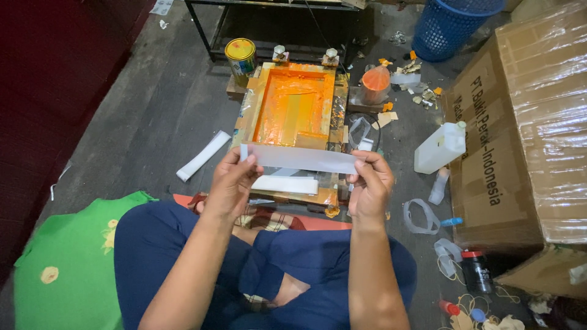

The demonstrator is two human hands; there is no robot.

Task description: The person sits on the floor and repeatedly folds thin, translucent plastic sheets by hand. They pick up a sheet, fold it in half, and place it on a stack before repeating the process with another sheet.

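Two hands hold one long, pale translucent strip (302, 159) stretched level between them, just in front of an orange-stained printing frame (295, 107) that lies flat on the dark floor (153, 116). The left hand (231, 183) pinches the strip's left end, fingers (235, 160) closed narrow on it; the right hand (370, 183) does the same at the right end, thumb and fingertips shut on the edge. The strip hangs over the near edge of the frame — not touching it, as far as can be told.

Below the strip, at the near edge of the frame, lies a white stack of similar strips (285, 184). Left of the frame, apart from it on the floor, lies another white strip (203, 155). At the frame's far left corner stands a yellow-lidded tin (241, 56); by its far right corner is an orange-smeared cone-shaped thing (375, 82). Right of the frame sits a white plastic jug (441, 146), tilted against a large cardboard box (520, 122) wrapped in clear film. Beyond the jug — at the far right of the frame — stands a blue mesh basket (449, 27). The person sits cross-legged in dark blue trousers (159, 244), with a green cloth (67, 269) under the left knee.
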